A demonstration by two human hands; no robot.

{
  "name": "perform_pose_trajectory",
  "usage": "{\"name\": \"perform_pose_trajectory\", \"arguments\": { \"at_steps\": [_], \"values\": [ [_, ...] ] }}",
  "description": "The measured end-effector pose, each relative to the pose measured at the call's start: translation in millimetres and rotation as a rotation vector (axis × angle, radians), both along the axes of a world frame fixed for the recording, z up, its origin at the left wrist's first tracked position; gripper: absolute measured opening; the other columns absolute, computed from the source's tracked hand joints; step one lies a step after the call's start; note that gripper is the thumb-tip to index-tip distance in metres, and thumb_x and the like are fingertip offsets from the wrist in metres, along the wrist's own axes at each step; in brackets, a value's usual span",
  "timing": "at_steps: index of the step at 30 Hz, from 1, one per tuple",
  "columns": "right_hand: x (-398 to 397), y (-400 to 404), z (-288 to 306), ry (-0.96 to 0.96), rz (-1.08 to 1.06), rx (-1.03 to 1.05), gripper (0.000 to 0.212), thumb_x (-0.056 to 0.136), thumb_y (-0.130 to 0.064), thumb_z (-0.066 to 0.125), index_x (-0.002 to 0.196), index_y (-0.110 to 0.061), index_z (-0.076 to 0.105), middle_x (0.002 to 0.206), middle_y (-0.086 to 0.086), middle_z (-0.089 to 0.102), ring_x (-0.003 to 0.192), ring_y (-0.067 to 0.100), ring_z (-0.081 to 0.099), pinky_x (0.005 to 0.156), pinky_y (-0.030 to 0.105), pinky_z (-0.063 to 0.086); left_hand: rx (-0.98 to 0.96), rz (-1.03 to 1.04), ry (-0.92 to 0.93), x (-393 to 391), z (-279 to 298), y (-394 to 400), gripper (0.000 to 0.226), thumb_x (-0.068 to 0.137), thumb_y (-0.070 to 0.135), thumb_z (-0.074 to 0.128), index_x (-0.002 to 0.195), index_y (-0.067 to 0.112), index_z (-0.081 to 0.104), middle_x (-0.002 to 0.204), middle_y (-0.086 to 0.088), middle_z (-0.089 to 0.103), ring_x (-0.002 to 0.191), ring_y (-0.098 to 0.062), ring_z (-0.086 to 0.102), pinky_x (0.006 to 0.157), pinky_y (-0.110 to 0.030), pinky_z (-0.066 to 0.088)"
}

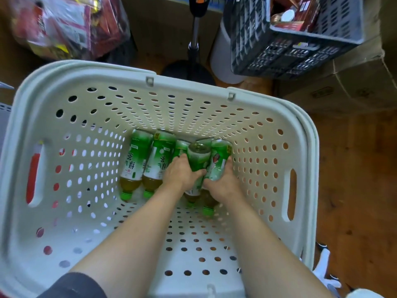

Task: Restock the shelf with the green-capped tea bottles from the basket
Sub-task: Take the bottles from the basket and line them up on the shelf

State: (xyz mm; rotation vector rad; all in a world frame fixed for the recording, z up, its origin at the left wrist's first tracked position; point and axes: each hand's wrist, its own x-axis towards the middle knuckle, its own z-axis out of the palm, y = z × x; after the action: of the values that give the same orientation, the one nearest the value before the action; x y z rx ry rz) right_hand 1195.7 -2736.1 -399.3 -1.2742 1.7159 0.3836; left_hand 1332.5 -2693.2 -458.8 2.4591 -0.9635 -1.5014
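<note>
A white perforated basket point(193, 87) fills the view. On its floor lie several green-labelled tea bottles with green caps pointing toward me. Two bottles point(135, 160) lie side by side at the left, untouched. My left hand point(182, 173) is wrapped round a tilted bottle point(198, 157) whose base points up. Beside it, my right hand point(223, 181) grips another bottle point(219, 160) at the right end of the row. More bottles lie partly hidden under my hands. No shelf is in view.
A dark plastic crate point(300, 46) with red packages stands at the back right on cardboard boxes point(354, 82). A bag of snack packets point(64, 26) lies at the back left. A black stand base point(189, 69) sits behind the basket. Wooden floor runs along the right.
</note>
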Motion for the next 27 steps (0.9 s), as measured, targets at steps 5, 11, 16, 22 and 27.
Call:
{"name": "perform_pose_trajectory", "arguments": {
  "at_steps": [5,11,16,22,27],
  "values": [
    [0,-3,31,-0.082,-0.059,-0.013,0.085,0.079,-0.035,0.08,0.154,-0.027,0.04,0.128,0.001,0.071,0.118,0.03,0.071,0.106,0.054,0.058,-0.137,0.212,0.169,11,32,-4,0.067,0.088,0.057,0.081,0.129,0.015,0.05,0.121,0.0,0.064,0.118,-0.026,0.064,0.097,-0.037,0.053],
    [3,-10,80,-0.255,-0.062,0.018,0.038,0.096,-0.028,0.078,0.126,-0.033,0.056,0.111,-0.01,0.073,0.1,0.015,0.077,0.093,0.043,0.066,-0.162,0.517,0.302,40,75,3,0.093,0.09,0.062,0.076,0.155,0.011,0.035,0.153,-0.004,0.053,0.135,-0.025,0.054,0.108,-0.036,0.044],
    [-2,4,116,-0.4,-0.122,0.047,0.057,0.083,-0.05,0.078,0.139,-0.045,0.064,0.124,-0.005,0.078,0.108,0.021,0.079,0.095,0.051,0.066,-0.134,0.863,0.527,52,108,19,0.12,0.062,0.095,0.074,0.157,0.039,0.029,0.148,-0.009,0.062,0.125,-0.037,0.068,0.1,-0.061,0.058],
    [-11,16,157,-0.491,-0.122,0.005,0.068,0.073,-0.057,0.075,0.139,-0.044,0.07,0.127,-0.006,0.08,0.112,0.019,0.078,0.098,0.051,0.065,-0.214,0.833,0.761,64,192,42,0.039,0.091,0.023,0.059,0.126,0.005,0.055,0.117,-0.019,0.06,0.1,-0.033,0.062,0.077,-0.045,0.057],
    [-11,18,199,-0.526,-0.014,-0.05,0.05,0.094,-0.029,0.074,0.127,-0.064,0.061,0.101,-0.027,0.08,0.087,0.002,0.078,0.074,0.034,0.066,-0.391,0.78,0.825,79,241,70,0.057,0.09,0.026,0.08,0.143,0.036,0.061,0.132,-0.004,0.076,0.118,-0.034,0.074,0.102,-0.065,0.055]
  ]
}}
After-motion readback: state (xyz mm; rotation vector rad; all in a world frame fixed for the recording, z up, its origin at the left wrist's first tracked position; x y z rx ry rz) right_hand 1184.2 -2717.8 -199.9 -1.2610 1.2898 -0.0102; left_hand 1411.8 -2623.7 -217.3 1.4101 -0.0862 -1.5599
